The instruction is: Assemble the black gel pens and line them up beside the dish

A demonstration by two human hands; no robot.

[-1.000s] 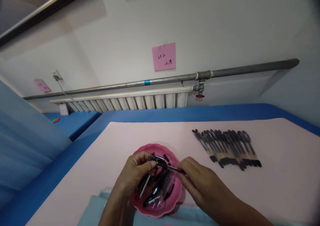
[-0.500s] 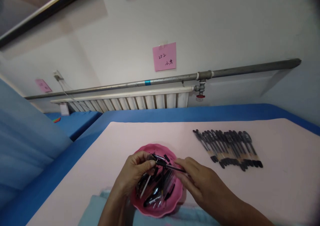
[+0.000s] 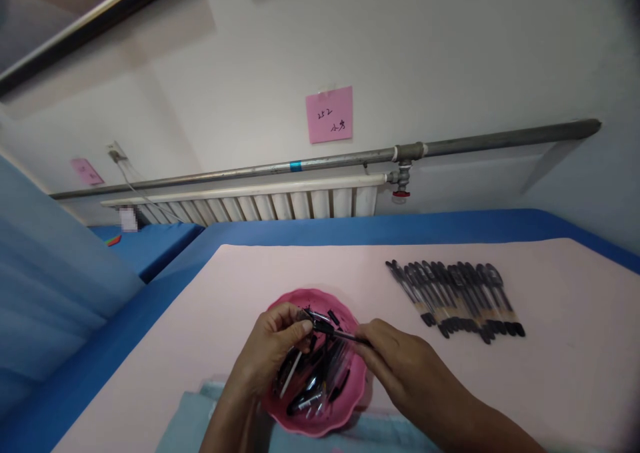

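Observation:
Over a pink scalloped bowl (image 3: 357, 399), both hands work on one pen (image 3: 343, 335) with a black grip and a clear barrel. My left hand (image 3: 273, 343) pinches its black end between thumb and fingers. Around the barrel's other end, my right hand (image 3: 395, 356) is closed. Inside the bowl lie loose pen parts (image 3: 313, 379): clear tubes, black caps and grips, and a white stick. Off to the right, a row of black-capped pens (image 3: 455, 296) lies side by side on the pink sheet.
The pink sheet (image 3: 240, 273) covers a blue surface (image 3: 450, 225) against the wall. Behind it are a white radiator (image 3: 300, 204), a metal pipe (image 3: 225, 173) and a red-handled valve (image 3: 401, 193). A blue curtain (image 3: 50, 293) hangs at left. Light blue cloth (image 3: 187, 419) lies near me.
My right hand has shifted very slightly along the pen, to the right. My left hand, the bowl and the row of pens look the same.

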